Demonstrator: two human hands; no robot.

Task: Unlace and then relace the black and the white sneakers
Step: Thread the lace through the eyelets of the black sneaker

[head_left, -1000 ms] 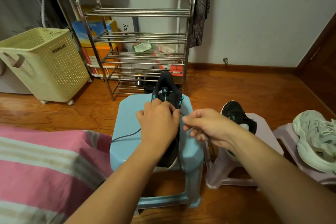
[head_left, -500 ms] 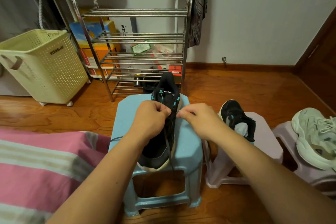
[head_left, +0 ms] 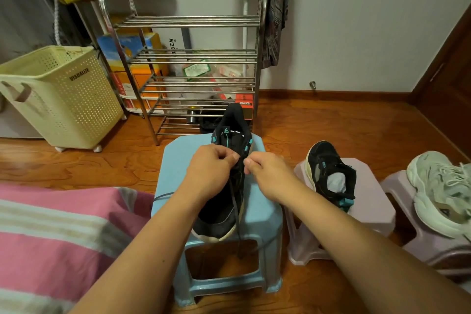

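Black sneakers: 2 — one [head_left: 224, 186] under my fingers at centre, one [head_left: 331, 173] right of centre.
White sneakers: 1 [head_left: 443, 194], right edge.
Stools: 3 — one blue [head_left: 260, 211] at centre, two lilac ( [head_left: 369, 201], [head_left: 397, 186]) to the right.
Laundry baskets: 1 [head_left: 66, 99], left.
Metal racks: 1 [head_left: 188, 64], upper centre.
My hands in frame: 2 — left [head_left: 211, 173], right [head_left: 270, 173].

Both hands hide the black sneaker [head_left: 224, 211] eyelets; white sneaker [head_left: 441, 194] seemingly cropped.
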